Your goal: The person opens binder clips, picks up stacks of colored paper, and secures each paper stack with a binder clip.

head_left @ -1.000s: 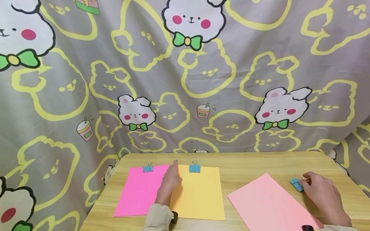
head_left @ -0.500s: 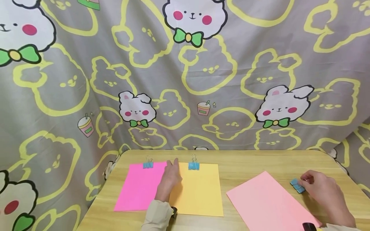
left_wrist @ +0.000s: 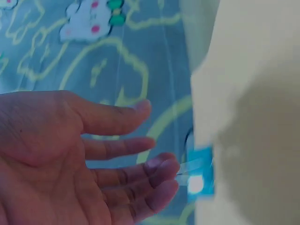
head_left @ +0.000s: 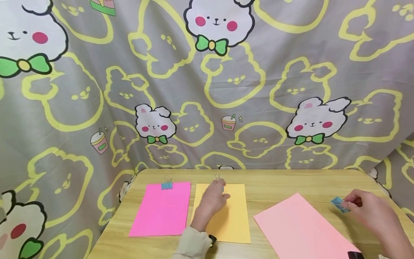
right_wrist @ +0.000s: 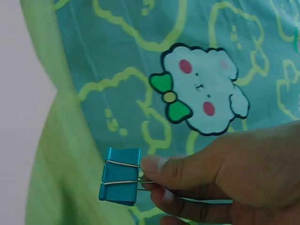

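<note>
My right hand point(head_left: 372, 208) pinches a blue binder clip point(right_wrist: 121, 176) by its wire handles, between thumb and fingers, above the table to the right of a light pink stack of paper point(head_left: 300, 226). That stack lies at an angle, with no clip showing on its visible edges. Over the top of a yellow stack of paper point(head_left: 236, 223) is my left hand point(head_left: 211, 199), its fingers loose and thumb apart. Its fingertips are right at the wire handles of another blue binder clip point(left_wrist: 201, 171) on that stack's top edge; the head view mostly hides this clip.
On the left lies a bright pink stack of paper point(head_left: 161, 212) with a blue binder clip point(head_left: 166, 185) on its top edge. A wooden table point(head_left: 271, 180) bears everything. Behind it hangs a grey patterned curtain point(head_left: 252, 140).
My left hand has moved right, from the gap between the bright pink and yellow stacks to the yellow stack's clip. My right hand has shifted slightly, turning its binder clip.
</note>
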Motion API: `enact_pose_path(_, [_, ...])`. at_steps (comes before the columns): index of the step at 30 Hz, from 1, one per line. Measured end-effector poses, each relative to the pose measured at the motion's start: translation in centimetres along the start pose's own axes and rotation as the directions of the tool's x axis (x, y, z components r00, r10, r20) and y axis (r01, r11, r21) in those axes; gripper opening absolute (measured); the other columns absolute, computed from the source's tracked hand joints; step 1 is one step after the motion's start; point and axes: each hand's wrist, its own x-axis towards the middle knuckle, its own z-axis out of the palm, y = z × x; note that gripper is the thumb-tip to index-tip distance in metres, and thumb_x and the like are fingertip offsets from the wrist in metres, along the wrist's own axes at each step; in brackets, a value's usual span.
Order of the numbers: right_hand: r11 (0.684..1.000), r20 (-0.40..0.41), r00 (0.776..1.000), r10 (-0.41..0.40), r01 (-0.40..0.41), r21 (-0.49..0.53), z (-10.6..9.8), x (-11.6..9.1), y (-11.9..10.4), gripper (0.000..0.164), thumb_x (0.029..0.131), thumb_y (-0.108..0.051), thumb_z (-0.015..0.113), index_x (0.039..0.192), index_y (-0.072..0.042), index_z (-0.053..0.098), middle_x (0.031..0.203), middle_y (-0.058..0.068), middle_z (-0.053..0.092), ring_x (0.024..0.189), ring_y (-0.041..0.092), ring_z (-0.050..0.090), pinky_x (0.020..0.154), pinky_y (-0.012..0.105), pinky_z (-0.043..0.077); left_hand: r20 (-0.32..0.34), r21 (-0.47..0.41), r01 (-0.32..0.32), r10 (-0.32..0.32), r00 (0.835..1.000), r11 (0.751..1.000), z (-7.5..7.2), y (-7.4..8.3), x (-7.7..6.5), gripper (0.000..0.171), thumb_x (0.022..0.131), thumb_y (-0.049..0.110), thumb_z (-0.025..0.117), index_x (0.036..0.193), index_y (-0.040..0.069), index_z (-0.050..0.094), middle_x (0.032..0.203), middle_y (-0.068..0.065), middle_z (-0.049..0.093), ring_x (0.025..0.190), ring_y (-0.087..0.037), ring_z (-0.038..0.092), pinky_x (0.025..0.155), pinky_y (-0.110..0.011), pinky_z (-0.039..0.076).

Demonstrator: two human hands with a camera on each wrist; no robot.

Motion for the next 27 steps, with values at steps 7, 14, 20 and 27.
enact_pose_path(7, [0.994,-0.103,0.989,-0.106,0.102,-0.043,-0.3,-0.5,0.3,0.016,0.083,-0.011,0.082,0.077,-0.013,0.067,0.078,0.005,0.069,0.068,0.025,0.062,0.056,0.036,0.043,0.158,-0.112,-0.101,0.118,0.98,0.989,4.3,2.6,1.4,0.033,0.096,0.014,0.074,0.123,-0.004,0.067,0.105,-0.016,0.069,0.083,-0.018,0.062,0.063,-0.025,0.049])
enact_pose_path(14, [0.983,-0.241,0.954,-0.179,0.166,-0.074,-0.9,-1.4,0.1,0.027,0.07,-0.007,0.09,0.07,-0.016,0.064,0.086,0.019,0.067,0.072,0.035,0.062,0.058,0.049,0.047,0.193,0.172,-0.074,0.04,0.98,0.982,7.4,7.5,0.8,0.029,0.093,0.035,0.077,0.102,0.008,0.071,0.106,-0.002,0.065,0.088,-0.011,0.055,0.072,-0.025,0.049])
enact_pose_path(20, [0.981,-0.337,0.922,-0.193,0.183,-0.063,-1.3,-1.8,0.1,0.034,0.063,-0.006,0.093,0.067,-0.017,0.061,0.088,0.019,0.063,0.069,-0.01,0.04,0.056,0.029,0.038,0.162,0.499,0.03,-0.128,0.978,0.866,10.4,11.0,0.6,0.062,0.081,0.064,0.078,0.12,0.018,0.065,0.114,-0.001,0.058,0.106,-0.016,0.055,0.085,-0.032,0.052])
enact_pose_path(27, [0.982,-0.317,0.929,-0.188,0.171,-0.08,-1.6,-1.8,0.2,0.033,0.065,-0.009,0.093,0.067,-0.017,0.062,0.091,0.022,0.064,0.069,-0.001,0.047,0.054,0.024,0.038,0.115,0.62,0.118,-0.239,0.964,0.776,12.2,12.3,1.2,0.076,0.07,0.07,0.083,0.121,0.019,0.061,0.119,-0.006,0.062,0.116,-0.021,0.058,0.09,-0.041,0.052])
